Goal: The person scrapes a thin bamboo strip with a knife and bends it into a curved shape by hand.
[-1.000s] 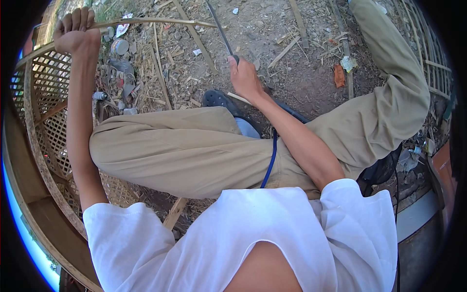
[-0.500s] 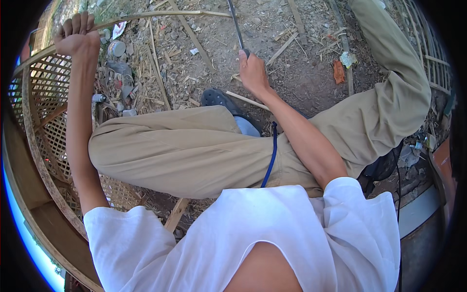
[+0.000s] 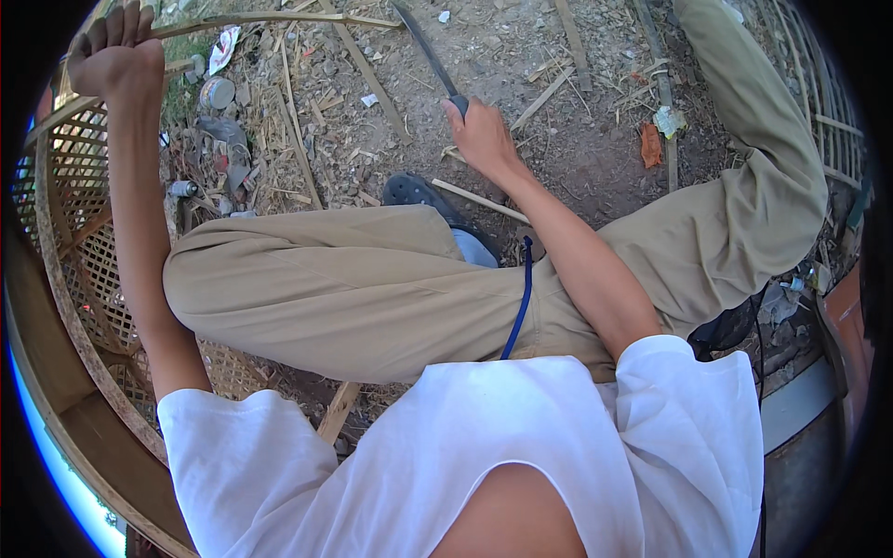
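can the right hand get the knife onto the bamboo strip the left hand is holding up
Probably yes. The right hand already holds the knife, whose blade tip lies close to the free end of the strip. The left hand keeps the strip raised, and only bare ground with scraps lies between.

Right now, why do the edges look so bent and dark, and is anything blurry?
Head view: the fisheye lens bows the woven bamboo frame at the rim, corners black. Bright sunlight on the dirt ground. The left hand, right hand and knife look sharp.

Bent khaki leg [image 3: 353,288] blocks the way; littered ground [image 3: 577,139] beyond lies open.
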{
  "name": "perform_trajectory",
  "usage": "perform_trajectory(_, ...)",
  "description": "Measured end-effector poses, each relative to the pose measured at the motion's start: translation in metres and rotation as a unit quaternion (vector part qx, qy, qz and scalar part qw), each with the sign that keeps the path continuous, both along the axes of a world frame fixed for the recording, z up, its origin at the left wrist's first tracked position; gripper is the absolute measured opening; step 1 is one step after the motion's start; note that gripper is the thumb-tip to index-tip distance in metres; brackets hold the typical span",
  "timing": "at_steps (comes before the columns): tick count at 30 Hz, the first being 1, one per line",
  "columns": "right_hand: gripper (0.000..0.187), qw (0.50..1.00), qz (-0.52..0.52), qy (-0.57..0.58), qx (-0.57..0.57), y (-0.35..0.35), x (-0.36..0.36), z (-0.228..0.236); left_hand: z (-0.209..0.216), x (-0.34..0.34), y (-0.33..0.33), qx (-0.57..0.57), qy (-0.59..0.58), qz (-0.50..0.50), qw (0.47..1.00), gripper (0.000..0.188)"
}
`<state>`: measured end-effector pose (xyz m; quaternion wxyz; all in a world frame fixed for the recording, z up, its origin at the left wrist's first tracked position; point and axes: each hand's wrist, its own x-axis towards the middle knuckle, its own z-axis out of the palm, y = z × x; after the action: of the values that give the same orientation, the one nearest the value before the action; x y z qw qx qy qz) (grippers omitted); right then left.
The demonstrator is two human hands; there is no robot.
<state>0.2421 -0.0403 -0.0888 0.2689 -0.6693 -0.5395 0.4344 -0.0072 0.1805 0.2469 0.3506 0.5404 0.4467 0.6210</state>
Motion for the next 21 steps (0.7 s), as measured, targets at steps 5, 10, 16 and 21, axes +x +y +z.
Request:
perform_trajectory(5,0.052,0.994,-0.033,0.095,-0.039,0.0,-0.003,0.01,-0.003,-0.001,0.007,0.005,-0.013,0.041,0.999,0.034)
perform_trajectory(10,0.048,0.992,-0.027,0.123,0.014,0.003,-0.006,0.019,0.001,-0.003,0.008,0.008,-0.014,0.031,0.999,0.032)
perform_trajectory(16,0.048,0.996,-0.015,0.091,0.015,0.012,-0.026,0.003,0.0,-0.003,0.007,0.009,-0.02,0.037,0.999,0.032)
perform_trajectory(21,0.049,0.981,-0.029,0.18,0.066,0.028,-0.023,0.063,0.0,-0.004,0.007,0.007,-0.005,0.054,0.998,0.033)
